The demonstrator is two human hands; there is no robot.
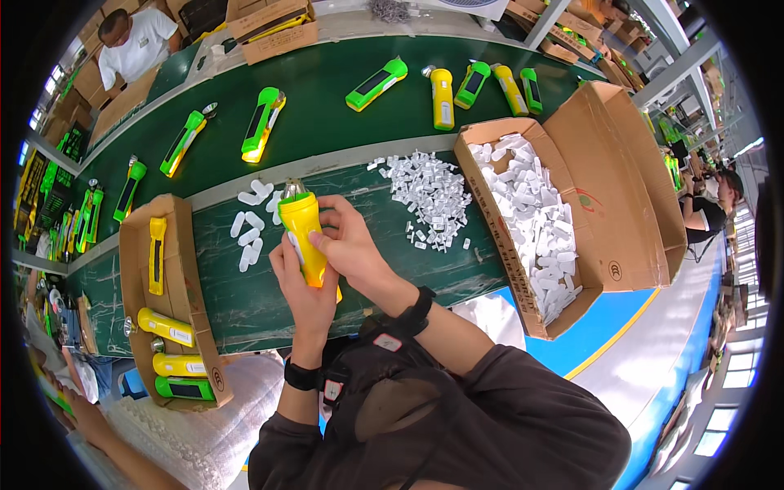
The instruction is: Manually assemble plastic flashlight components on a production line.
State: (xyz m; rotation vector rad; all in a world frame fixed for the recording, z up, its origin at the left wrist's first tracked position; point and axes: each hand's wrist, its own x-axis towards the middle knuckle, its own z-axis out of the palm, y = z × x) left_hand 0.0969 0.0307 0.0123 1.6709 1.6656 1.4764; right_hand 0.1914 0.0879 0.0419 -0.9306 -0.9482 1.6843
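Note:
A yellow flashlight with a green rim stands tilted between my hands over the near workbench, its metal reflector part showing at the far end. My left hand grips its lower body from the near side. From the right, my right hand closes on it, thumb resting on the yellow casing. Several white oval covers lie loose on the green surface just left of the flashlight. To the right of my hands spreads a heap of small white plastic pieces. My fingers partly hide the flashlight's lower end.
At right stands an open cardboard box filled with white covers. A smaller cardboard box at left holds several flashlights. Beyond runs a green conveyor belt carrying green and yellow flashlights. A person sits across it; another person's arm shows lower left.

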